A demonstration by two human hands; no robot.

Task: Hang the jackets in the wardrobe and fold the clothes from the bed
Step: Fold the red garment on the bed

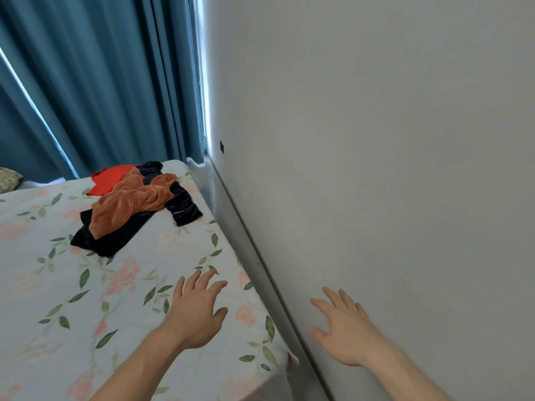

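A heap of clothes lies near the far right corner of the bed [58, 285], which has a floral sheet. In the heap are a rust-orange velvet garment [130, 202], a dark navy garment [113, 238] under it, and a red piece [107, 179] at the back. My left hand [197, 311] hovers over the sheet with fingers spread, well short of the heap and holding nothing. My right hand [344, 331] is stretched out in front of the pale wall [376, 140], fingers straight and empty.
Teal curtains [101, 82] hang behind the bed, with daylight at their right edge. A narrow gap [231, 227] runs between the bed's right side and the wall. A patterned pillow [8, 178] shows at the far left.
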